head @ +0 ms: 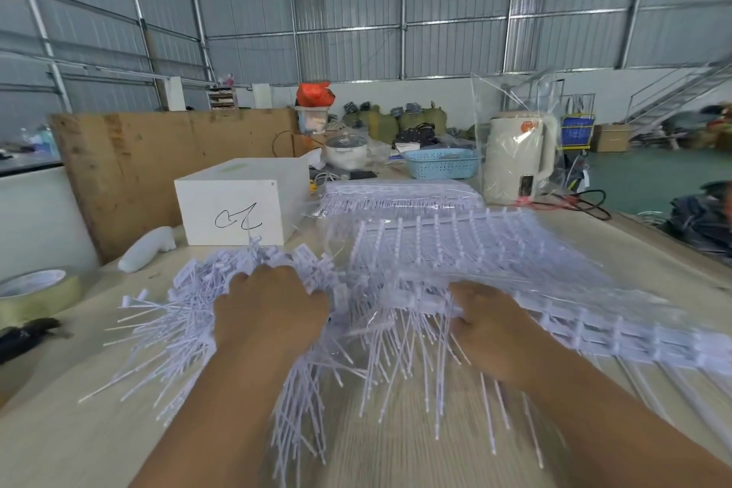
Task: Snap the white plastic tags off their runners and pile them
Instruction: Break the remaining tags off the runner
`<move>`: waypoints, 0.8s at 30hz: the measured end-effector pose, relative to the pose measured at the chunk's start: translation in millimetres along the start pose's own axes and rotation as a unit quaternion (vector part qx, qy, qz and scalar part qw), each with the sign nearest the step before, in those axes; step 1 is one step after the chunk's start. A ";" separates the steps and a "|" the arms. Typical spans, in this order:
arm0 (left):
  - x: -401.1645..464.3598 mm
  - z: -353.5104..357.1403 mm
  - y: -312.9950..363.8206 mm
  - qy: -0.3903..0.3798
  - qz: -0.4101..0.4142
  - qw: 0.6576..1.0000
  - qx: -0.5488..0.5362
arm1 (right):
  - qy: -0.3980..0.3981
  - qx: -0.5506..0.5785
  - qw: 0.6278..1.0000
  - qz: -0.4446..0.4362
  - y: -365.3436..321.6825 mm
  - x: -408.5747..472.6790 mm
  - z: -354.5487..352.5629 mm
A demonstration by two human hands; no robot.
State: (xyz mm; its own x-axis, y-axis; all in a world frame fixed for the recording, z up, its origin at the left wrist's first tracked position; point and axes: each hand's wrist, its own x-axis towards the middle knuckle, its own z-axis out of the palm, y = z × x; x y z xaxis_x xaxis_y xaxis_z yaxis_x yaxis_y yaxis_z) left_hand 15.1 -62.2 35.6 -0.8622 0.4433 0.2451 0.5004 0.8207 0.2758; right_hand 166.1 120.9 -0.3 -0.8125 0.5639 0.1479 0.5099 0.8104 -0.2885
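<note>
Tags [170,325]: loose heap on desk [59,428] under left hand [269,309], which grips a bunch. Right hand [491,329] pinches a runner strip [594,325]; many strips, plus far stack [400,194], remain unsnapped.

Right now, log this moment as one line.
left hand: holds loose tags | right hand: grips runner sheet | snapping underway
</note>
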 end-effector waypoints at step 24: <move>-18.6 35.5 31.5 -0.021 0.239 0.958 -0.158 | 0.010 -0.043 0.998 0.037 15.9 16.7 3.5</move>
State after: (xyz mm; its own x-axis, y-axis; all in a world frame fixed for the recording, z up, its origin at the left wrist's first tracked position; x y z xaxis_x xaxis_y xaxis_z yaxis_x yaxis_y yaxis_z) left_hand 44.1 -31.8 6.7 -0.5286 0.7602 0.3778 0.8314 0.3736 0.4114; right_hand 159.6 142.6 -5.7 -0.7668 0.6247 0.1475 0.5909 0.7768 -0.2176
